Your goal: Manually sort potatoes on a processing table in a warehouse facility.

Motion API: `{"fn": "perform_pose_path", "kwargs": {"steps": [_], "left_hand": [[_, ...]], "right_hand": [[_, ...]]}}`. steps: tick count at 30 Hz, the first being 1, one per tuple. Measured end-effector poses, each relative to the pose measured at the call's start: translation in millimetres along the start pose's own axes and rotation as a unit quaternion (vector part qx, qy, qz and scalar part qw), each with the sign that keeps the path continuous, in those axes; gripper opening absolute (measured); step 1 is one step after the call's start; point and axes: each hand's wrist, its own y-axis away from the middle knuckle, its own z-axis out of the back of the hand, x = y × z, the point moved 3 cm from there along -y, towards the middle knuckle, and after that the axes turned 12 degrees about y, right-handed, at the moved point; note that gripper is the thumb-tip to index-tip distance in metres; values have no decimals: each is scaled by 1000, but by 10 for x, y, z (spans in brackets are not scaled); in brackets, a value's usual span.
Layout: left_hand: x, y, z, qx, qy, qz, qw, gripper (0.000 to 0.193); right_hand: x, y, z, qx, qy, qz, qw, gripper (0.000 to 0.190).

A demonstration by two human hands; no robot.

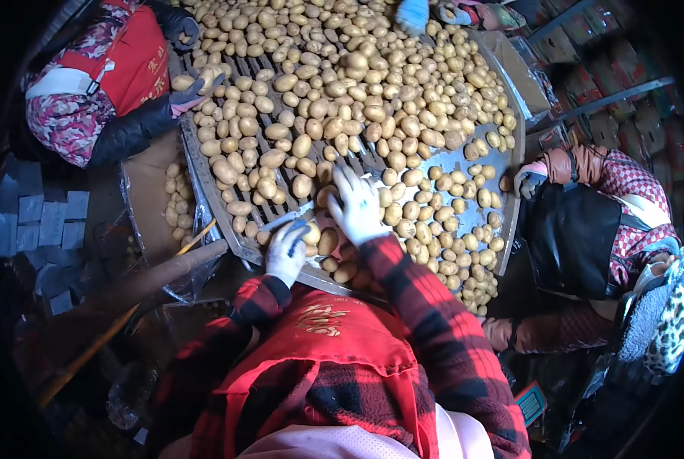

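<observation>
Many potatoes point(342, 94) cover a slatted sorting table point(279, 198) with a metal rim. My left hand point(287, 249), in a white glove with dark fingertips, is at the near rim; its fingers touch a yellowish potato point(311, 233), and whether they grip it is unclear. My right hand point(356, 203), also white-gloved, reaches palm down over the potatoes farther in, fingers spread; what lies beneath the palm is hidden. Browner potatoes point(345, 271) lie between my hands and the near rim. To the right, potatoes are scattered on a smooth metal sheet point(459, 158).
A co-worker in a red apron point(138, 63) handles potatoes at the left; another with a black apron point(571, 235) stands at the right. Gloved hands point(414, 16) reach in at the far side. A cardboard box point(150, 189) and a brown pole point(175, 267) are at lower left.
</observation>
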Motion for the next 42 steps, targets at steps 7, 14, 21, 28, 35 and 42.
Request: {"fn": "perform_pose_path", "kwargs": {"steps": [7,14,21,28,35,42], "left_hand": [[198,-9,71,-36,131,75,988,28],[200,17,44,-72,421,221,877,32],[-59,-117,-33,-31,498,306,811,31],[167,-106,-25,-24,522,400,753,35],[485,-62,80,40,747,359,558,38],[281,-26,229,33,702,367,610,33]], "right_hand": [[-81,-169,-390,210,120,48,969,53],[-21,-524,-65,253,65,46,964,56],[243,-69,-585,265,139,94,949,23],[157,135,-500,219,-15,17,975,32],[684,-620,35,155,-86,147,973,44],[827,-1045,-1100,169,262,100,945,32]]}}
